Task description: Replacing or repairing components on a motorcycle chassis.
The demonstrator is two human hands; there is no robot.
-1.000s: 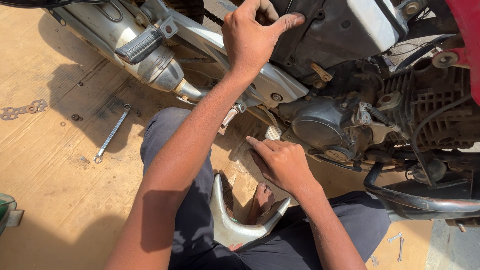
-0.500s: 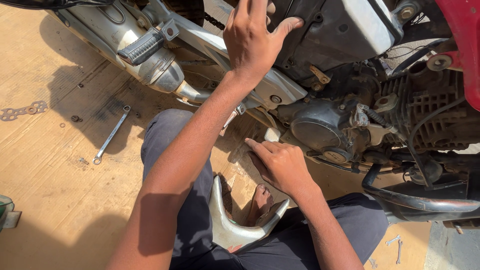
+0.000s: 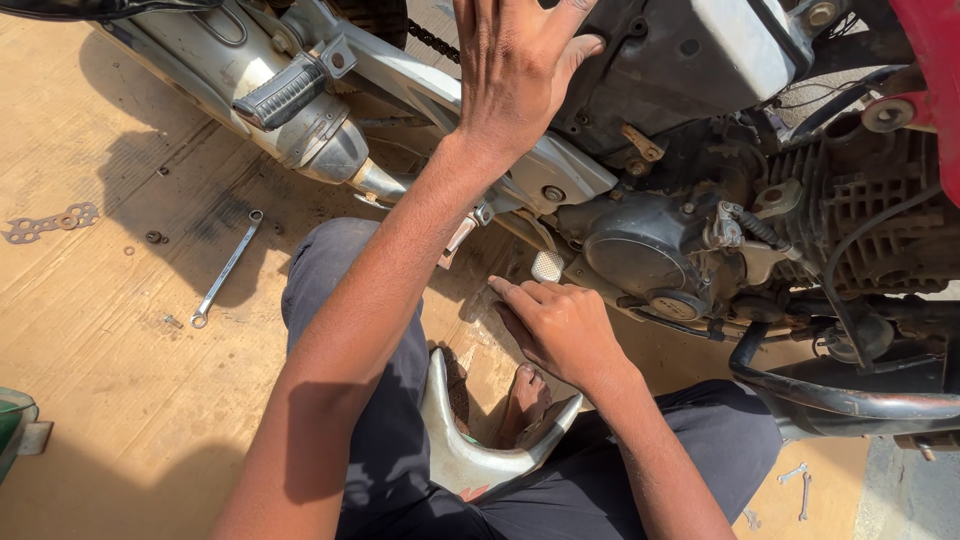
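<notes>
My left hand [image 3: 515,70] is pressed flat against the motorcycle's dark side panel [image 3: 640,60], fingers spread and holding nothing. My right hand [image 3: 560,325] reaches low under the black engine cover [image 3: 640,250], palm down, with the fingers pointing left just below a small grey pedal pad [image 3: 547,265]. Its palm is hidden, so I cannot see whether it grips anything. A curved silver metal cover [image 3: 470,455] lies between my knees, beside my bare foot [image 3: 525,400].
The chrome exhaust [image 3: 300,120] and a ribbed footpeg [image 3: 285,95] run across the upper left. A long spanner [image 3: 225,270], a flat metal strip with holes [image 3: 45,222] and small bolts lie on the cardboard floor. Small spanners [image 3: 800,482] sit at the lower right under a black guard pipe [image 3: 850,400].
My left hand has crept slightly higher on the side panel. My right hand stays in the same place under the engine.
</notes>
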